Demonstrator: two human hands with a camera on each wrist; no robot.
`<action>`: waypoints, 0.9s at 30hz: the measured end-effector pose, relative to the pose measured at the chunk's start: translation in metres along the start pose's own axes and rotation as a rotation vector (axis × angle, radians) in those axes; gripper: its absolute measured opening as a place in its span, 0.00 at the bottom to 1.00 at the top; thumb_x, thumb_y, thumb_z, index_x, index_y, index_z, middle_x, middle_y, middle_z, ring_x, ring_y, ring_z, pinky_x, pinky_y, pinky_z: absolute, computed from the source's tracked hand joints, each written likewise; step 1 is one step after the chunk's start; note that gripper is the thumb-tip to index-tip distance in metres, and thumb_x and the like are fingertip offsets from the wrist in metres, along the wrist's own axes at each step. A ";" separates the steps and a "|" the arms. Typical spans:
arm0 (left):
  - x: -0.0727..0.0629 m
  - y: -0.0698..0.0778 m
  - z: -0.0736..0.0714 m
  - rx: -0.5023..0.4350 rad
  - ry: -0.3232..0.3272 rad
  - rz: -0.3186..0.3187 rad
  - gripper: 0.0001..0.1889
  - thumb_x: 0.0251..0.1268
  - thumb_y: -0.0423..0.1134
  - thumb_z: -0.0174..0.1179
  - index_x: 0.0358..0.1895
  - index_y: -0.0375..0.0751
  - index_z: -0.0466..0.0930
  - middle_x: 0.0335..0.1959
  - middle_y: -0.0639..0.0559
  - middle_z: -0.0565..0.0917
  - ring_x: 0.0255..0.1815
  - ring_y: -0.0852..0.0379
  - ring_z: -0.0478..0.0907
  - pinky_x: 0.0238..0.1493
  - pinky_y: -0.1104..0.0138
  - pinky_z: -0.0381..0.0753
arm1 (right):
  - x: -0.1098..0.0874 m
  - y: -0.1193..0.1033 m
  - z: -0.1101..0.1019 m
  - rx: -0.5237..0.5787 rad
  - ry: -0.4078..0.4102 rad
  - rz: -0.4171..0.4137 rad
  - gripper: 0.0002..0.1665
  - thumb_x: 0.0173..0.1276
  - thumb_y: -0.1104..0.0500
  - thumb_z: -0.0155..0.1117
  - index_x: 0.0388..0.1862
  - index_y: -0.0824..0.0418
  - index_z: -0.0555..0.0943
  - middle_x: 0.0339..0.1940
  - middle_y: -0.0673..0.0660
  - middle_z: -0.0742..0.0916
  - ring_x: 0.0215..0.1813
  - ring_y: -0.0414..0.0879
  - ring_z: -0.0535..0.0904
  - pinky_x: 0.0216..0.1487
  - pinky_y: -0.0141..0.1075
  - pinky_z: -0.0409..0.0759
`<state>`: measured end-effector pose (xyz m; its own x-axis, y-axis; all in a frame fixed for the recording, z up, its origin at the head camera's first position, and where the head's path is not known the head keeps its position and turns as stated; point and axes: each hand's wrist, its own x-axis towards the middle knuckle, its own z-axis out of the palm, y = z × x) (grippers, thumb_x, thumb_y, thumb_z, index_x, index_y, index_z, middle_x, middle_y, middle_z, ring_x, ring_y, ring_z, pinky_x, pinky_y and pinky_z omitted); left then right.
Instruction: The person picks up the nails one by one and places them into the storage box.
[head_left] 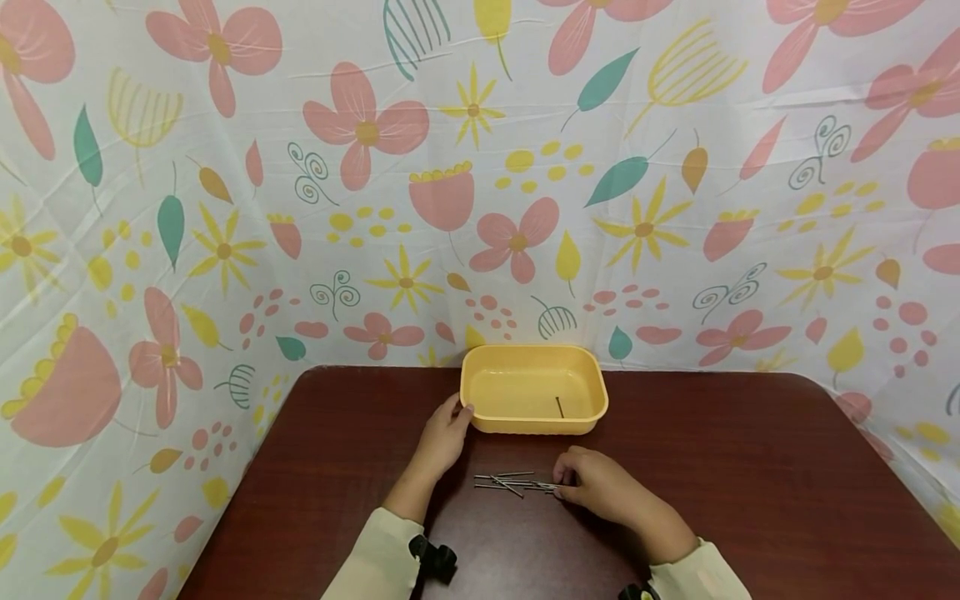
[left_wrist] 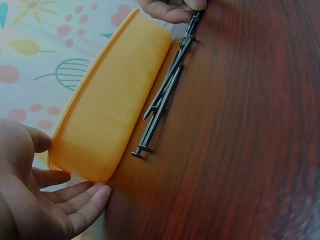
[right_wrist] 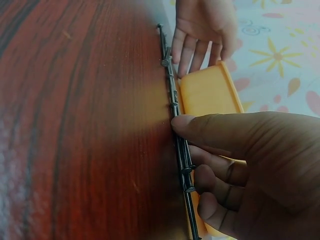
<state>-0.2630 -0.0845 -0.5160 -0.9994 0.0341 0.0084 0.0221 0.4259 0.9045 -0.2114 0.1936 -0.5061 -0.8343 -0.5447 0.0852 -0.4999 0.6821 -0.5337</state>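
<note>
A yellow plastic basin (head_left: 534, 423) stands at the table's back edge, with one nail (head_left: 559, 407) lying inside. My left hand (head_left: 441, 442) holds the basin's front left corner, thumb and fingers against its rim and side. In front of the basin lies a loose bunch of long metal nails (left_wrist: 161, 107), some crossing each other. At the right end of this bunch, my right hand (head_left: 606, 490) pinches at the nails between thumb and curled fingers. How many nails it has hold of is hard to tell.
The dark red-brown wooden table (head_left: 750, 467) has rounded back corners. Behind and to the left of it hangs a white cloth (head_left: 247, 225) with printed flowers and leaves. Black straps with small devices (head_left: 435, 558) sit on both wrists over pale sleeves.
</note>
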 end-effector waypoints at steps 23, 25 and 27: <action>0.001 -0.002 0.000 -0.002 -0.003 0.011 0.29 0.79 0.55 0.47 0.74 0.44 0.68 0.61 0.46 0.80 0.58 0.49 0.78 0.58 0.51 0.77 | 0.000 -0.002 -0.001 -0.004 -0.005 0.012 0.11 0.61 0.62 0.74 0.29 0.50 0.79 0.29 0.43 0.79 0.33 0.34 0.74 0.34 0.29 0.73; 0.001 -0.002 0.000 -0.003 -0.004 0.011 0.29 0.79 0.55 0.47 0.75 0.44 0.67 0.62 0.46 0.80 0.59 0.49 0.77 0.59 0.51 0.77 | 0.001 -0.002 -0.001 -0.002 -0.003 0.009 0.11 0.62 0.62 0.74 0.29 0.50 0.79 0.29 0.43 0.79 0.33 0.34 0.75 0.34 0.29 0.73; 0.001 -0.002 0.000 -0.002 -0.004 0.012 0.29 0.79 0.55 0.47 0.75 0.44 0.67 0.62 0.46 0.80 0.59 0.49 0.78 0.59 0.51 0.77 | 0.001 -0.003 -0.002 -0.003 0.000 0.008 0.11 0.62 0.62 0.74 0.30 0.50 0.79 0.29 0.42 0.79 0.33 0.34 0.75 0.34 0.29 0.74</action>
<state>-0.2643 -0.0853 -0.5180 -0.9989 0.0434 0.0177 0.0344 0.4241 0.9050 -0.2111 0.1920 -0.5033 -0.8383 -0.5392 0.0806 -0.4938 0.6882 -0.5315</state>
